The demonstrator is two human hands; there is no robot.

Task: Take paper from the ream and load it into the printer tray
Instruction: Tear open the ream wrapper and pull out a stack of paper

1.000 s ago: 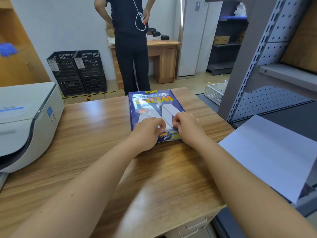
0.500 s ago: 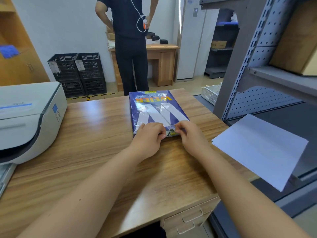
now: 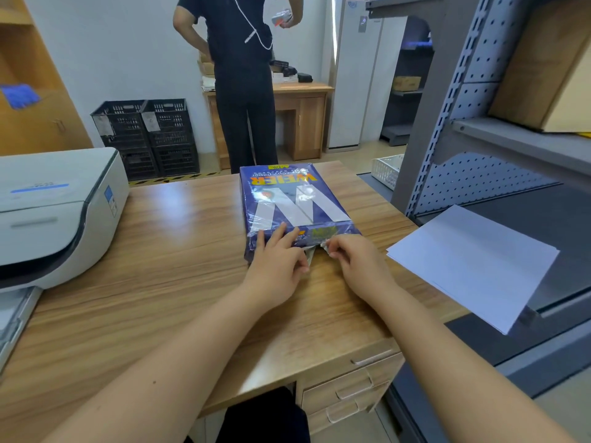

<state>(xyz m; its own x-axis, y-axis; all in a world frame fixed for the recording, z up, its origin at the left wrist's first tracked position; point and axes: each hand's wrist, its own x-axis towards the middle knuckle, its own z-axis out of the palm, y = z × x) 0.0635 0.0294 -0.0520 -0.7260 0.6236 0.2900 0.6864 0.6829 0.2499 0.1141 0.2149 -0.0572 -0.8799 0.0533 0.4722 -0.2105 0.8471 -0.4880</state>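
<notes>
A blue-wrapped ream of paper [image 3: 289, 199] lies on the wooden desk [image 3: 166, 282], its near end facing me. My left hand [image 3: 276, 263] rests on that near end, fingers spread over the top edge, thumb pinching the wrapper. My right hand [image 3: 358, 260] pinches a torn flap of the wrapper beside it, and a small opening shows between the two hands. The white printer [image 3: 54, 212] stands at the desk's left side, with its paper tray [image 3: 12, 318] sticking out at the lower left.
A loose stack of white sheets [image 3: 476, 263] overhangs the desk's right edge onto a grey shelf unit [image 3: 454, 116]. A person in dark clothes [image 3: 243, 78] stands behind the desk. Black crates [image 3: 147, 135] sit on the floor beyond. Desk drawers [image 3: 348, 388] are below right.
The wrapper's near end has been torn open between my hands. My left fingers have spread out over the ream's top edge and my right hand has pulled the flap slightly right.
</notes>
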